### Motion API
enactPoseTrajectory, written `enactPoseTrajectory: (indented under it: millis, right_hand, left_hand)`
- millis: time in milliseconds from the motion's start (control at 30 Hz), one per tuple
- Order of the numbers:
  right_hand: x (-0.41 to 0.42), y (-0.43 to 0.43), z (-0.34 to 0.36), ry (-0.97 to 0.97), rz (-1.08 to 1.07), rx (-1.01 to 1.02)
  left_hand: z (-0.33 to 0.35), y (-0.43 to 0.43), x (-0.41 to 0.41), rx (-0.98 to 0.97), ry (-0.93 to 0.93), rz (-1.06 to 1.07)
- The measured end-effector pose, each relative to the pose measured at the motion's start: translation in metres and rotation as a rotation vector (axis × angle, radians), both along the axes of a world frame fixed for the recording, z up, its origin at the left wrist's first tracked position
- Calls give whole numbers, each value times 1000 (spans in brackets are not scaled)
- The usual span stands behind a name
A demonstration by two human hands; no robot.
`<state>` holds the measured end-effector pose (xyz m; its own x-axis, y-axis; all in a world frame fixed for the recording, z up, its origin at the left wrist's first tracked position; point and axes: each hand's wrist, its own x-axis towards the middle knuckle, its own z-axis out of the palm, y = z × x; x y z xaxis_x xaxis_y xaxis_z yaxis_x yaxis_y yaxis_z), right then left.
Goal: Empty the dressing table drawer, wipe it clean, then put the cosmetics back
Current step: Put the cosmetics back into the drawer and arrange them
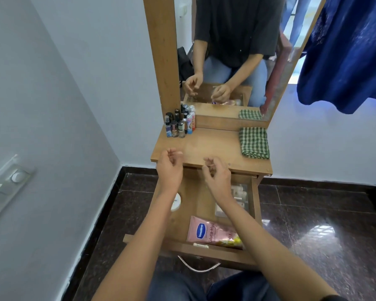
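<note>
Plainly the emptying is only partly done. A cluster of small bottles (176,124) stands at the back left corner of the surface (211,146), just beside the mirror (237,51), and I judge these to be cosmetics taken out of the drawer (256,192). The drawer is pulled open below the surface's front edge and is not empty: a pink lotion pouch (205,232) lies near its front, a white round jar (175,202) sits by its left wall, partly hidden under the left forearm, and a clear case (237,197) of small items lies along its right wall.

Both hands hover over the back of the drawer, at the front edge of the surface. The left hand (169,165) has its fingers loosely curled and holds nothing that I can see. The right hand (217,174) has its fingers drawn in toward the thumb; whether it pinches something small there, I cannot tell.

A folded green checked cloth (254,143) lies on the right side of the surface, well apart from the bottles, so the wiping looks not yet begun. By my reading, the rest of the emptying, the wipe and the putting back all remain.
</note>
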<state>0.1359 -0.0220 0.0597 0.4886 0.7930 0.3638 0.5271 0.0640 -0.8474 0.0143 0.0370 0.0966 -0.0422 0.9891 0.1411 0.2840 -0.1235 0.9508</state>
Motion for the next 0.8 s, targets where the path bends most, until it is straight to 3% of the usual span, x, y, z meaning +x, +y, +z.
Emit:
enactPoseTrajectory:
  millis: [267,433,567,700,800]
  right_hand:
    - [18,99,49,-200,137,-126]
    - [17,128,44,-223,170,-171]
    - [12,138,36,-251,215,-162]
    - [9,141,32,-295,192,-123]
    - [9,140,34,-311,152,-78]
  left_hand:
    - [15,69,-12,14,89,26]
    - [9,89,-8,67,172,-78]
    - [6,97,-2,221,378,-125]
    - [11,104,6,236,694,-162]
    - [13,106,9,235,782,-151]
